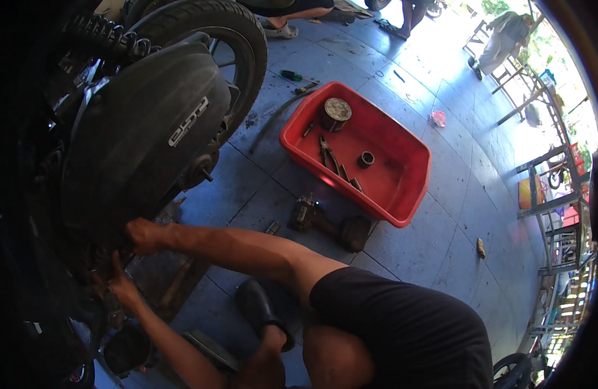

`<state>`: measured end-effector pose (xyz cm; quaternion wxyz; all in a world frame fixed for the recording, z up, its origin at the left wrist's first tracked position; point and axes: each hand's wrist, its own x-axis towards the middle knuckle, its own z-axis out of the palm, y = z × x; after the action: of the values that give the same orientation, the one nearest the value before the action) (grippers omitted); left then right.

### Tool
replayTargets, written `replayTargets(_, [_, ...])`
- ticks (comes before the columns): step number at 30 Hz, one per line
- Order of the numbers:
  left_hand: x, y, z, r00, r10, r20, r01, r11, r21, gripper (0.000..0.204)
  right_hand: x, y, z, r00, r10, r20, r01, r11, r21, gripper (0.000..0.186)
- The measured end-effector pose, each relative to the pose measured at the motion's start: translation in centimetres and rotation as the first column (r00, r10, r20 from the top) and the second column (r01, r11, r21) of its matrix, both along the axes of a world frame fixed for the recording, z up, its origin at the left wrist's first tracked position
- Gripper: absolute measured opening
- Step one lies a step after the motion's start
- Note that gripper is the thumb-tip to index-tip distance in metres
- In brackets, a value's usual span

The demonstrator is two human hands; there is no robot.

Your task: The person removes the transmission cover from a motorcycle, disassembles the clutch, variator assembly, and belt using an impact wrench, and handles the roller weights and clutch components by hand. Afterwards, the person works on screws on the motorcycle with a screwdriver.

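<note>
A motor scooter stands at the left, its black engine-side cover (pixel 143 129) below the rear wheel (pixel 250 65). My right hand (pixel 145 236) is closed in a fist against the lower edge of this cover; whatever is inside its fingers is hidden. Just below it, my left hand (pixel 120 285) reaches into the dark underside, thumb pointing up and the other fingers curled round a part too shadowed to name. A cordless impact wrench (pixel 328 223) lies on the tiles beyond my right forearm, and a small metal socket (pixel 273 227) lies beside it.
A red tub (pixel 415 188) holds a round tin (pixel 336 114), pliers (pixel 327 154), a metal ring (pixel 366 159) and small pieces. Behind it lies a green-handled screwdriver (pixel 290 75). A dark container (pixel 127 350) is below my left hand. Other people are farther back; wooden racks (pixel 558 211) line the right.
</note>
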<state>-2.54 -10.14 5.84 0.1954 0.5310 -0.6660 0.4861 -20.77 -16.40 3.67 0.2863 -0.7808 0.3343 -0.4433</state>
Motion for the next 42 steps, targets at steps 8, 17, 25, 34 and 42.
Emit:
replayTargets(8, [4.9, -0.4, -6.3, 0.931, -0.151, -0.331, 0.271, 0.895, 0.354, 0.071, -1.3, 0.5, 2.1, 0.902, 0.097, -0.421, -0.037, 0.988, 0.149, 0.04])
replayTargets(17, [-3.1, 2.7, 0.5, 0.431, -0.043, -0.901, 0.489, 0.85, 0.193, 0.032, -3.9, 3.6, 5.1, 0.972, 0.229, 0.052, -0.234, 0.919, 0.317, 0.046])
replayTargets(25, [-4.4, 14.7, -0.3, -0.48, 0.332, -0.812, 0.673, 0.733, -0.099, 0.037, -7.8, 14.7, 1.2, 0.898, 0.304, 0.319, -0.436, 0.515, 0.738, 0.045])
replayTargets(34, [5.7, 29.1, -2.4, -0.72, 0.277, -0.636, 0.301, 0.951, 0.074, 0.028, -16.4, 20.6, -6.9, 0.992, 0.118, 0.04, -0.081, 0.371, 0.925, 0.038])
replayTargets(42, [10.2, 34.2, -10.1, -0.579, 0.402, -0.709, -0.198, 0.775, 0.601, 0.04, -19.5, 24.8, -10.4, 0.993, 0.088, -0.073, 0.031, 0.411, 0.911, 0.034])
